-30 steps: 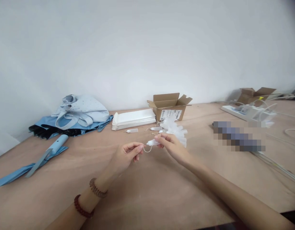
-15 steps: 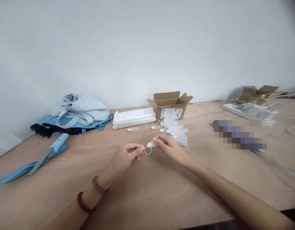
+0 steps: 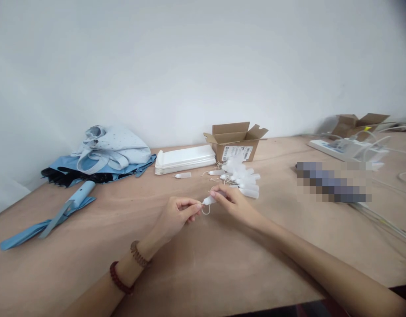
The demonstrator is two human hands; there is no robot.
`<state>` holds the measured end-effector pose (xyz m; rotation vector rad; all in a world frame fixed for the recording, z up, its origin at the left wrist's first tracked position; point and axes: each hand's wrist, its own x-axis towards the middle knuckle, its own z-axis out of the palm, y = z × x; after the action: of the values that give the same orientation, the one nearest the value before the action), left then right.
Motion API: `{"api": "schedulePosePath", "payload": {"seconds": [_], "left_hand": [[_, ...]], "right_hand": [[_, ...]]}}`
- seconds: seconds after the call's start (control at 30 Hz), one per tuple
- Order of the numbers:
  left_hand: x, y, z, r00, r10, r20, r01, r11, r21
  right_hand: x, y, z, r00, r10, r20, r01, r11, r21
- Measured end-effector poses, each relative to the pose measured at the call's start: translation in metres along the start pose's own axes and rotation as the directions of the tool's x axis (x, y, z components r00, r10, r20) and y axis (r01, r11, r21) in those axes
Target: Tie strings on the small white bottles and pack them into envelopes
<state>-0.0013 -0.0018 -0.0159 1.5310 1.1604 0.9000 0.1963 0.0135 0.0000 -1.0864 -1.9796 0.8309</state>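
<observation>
Over the middle of the table, my right hand (image 3: 231, 198) grips a small white squeeze bottle (image 3: 208, 200) by its body, tip pointing left. My left hand (image 3: 183, 210) is closed in a pinch at that tip; the piece between thumb and forefinger is too small to make out. A thin pale loop of cord (image 3: 206, 210) hangs below the bottle's tip. Beyond my right hand lies a pile of similar translucent bottles (image 3: 244, 178), several with thin cords. One more bottle (image 3: 183, 175) lies apart, left of the pile.
Behind the pile stands an open cardboard box (image 3: 237, 147), with a stack of white packets (image 3: 186, 159) beside it. A folded blue umbrella (image 3: 82, 193) and a pale cloth bag (image 3: 118, 147) lie left. Right are a pixelated object (image 3: 331, 182), a power strip (image 3: 331, 149), cables and another box (image 3: 361, 123).
My left fingertips have come slightly closer to the bottle's tip, and a cord end now shows above my right fingers. The view has shifted slightly.
</observation>
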Motion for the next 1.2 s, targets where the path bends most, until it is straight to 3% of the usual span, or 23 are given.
{"api": "schedulePosePath", "payload": {"seconds": [0.43, 0.57, 0.73, 1.2], "left_hand": [[0.006, -0.003, 0.004, 0.999, -0.022, 0.024, 0.024, 0.996, -0.088], [0.007, 0.000, 0.002, 1.000, 0.017, -0.006, -0.018, 0.993, -0.118], [0.007, 0.002, 0.000, 0.998, 0.038, -0.050, -0.042, 0.996, -0.076], [0.007, -0.005, 0.000, 0.999, 0.030, -0.030, -0.029, 0.999, 0.024]], "right_hand": [[0.005, -0.011, -0.013, 0.997, -0.037, -0.070, 0.038, 0.999, 0.011], [0.005, -0.011, -0.015, 0.997, -0.027, -0.069, 0.027, 1.000, 0.001], [0.006, -0.006, -0.010, 0.998, -0.020, -0.065, 0.019, 1.000, -0.014], [0.007, 0.008, 0.003, 0.999, -0.024, -0.028, 0.024, 1.000, -0.016]]}}
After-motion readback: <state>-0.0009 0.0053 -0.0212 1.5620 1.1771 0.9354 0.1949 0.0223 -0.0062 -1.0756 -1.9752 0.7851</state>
